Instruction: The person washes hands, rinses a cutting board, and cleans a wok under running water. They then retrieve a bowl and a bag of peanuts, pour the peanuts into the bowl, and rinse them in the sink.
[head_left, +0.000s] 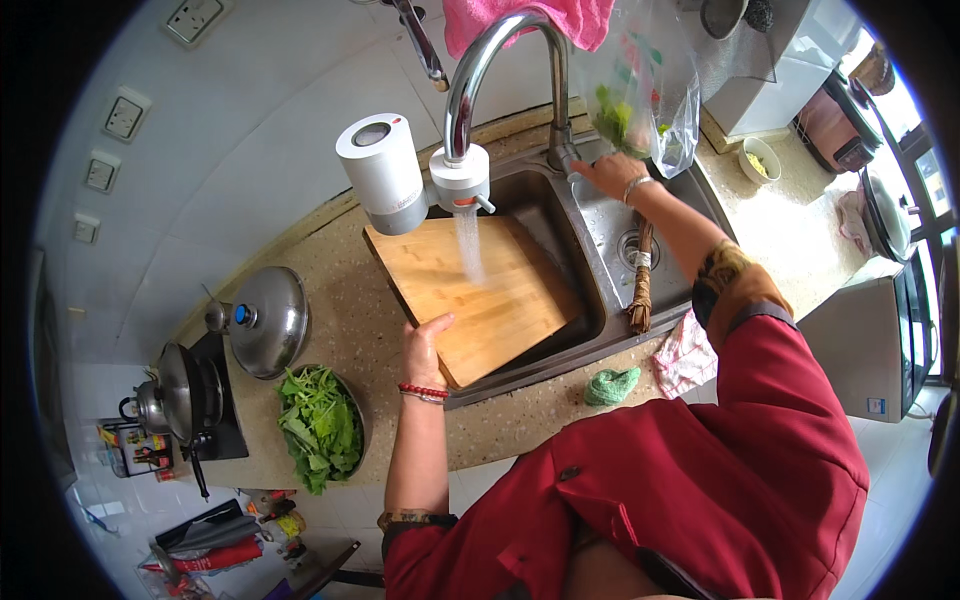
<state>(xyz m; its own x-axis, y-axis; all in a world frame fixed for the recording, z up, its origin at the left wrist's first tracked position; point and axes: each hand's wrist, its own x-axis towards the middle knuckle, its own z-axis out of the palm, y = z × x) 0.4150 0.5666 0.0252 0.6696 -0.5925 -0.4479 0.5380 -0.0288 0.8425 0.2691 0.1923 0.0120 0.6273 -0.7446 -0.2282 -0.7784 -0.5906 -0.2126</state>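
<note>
My left hand (426, 351) grips the near-left edge of a wooden cutting board (480, 300), thumb on top, holding it tilted over the left sink basin (592, 277). Water runs from the white filter (460, 176) on the chrome faucet (465, 97) onto the board. My right hand (616, 177) reaches to the faucet's base and touches its lever (574, 174); how the fingers close there is partly hidden. Below my right forearm, a bound brush of plant fibre (641, 289) lies across the right basin, beside its drain.
Leafy greens (321, 427) fill a bowl left of the sink, near a domed metal lid (268, 322). A green cloth (611, 386) and a checked cloth (686, 356) lie at the front edge. Plastic bags (675, 97) hang behind my right hand. A small bowl (759, 160) stands at right.
</note>
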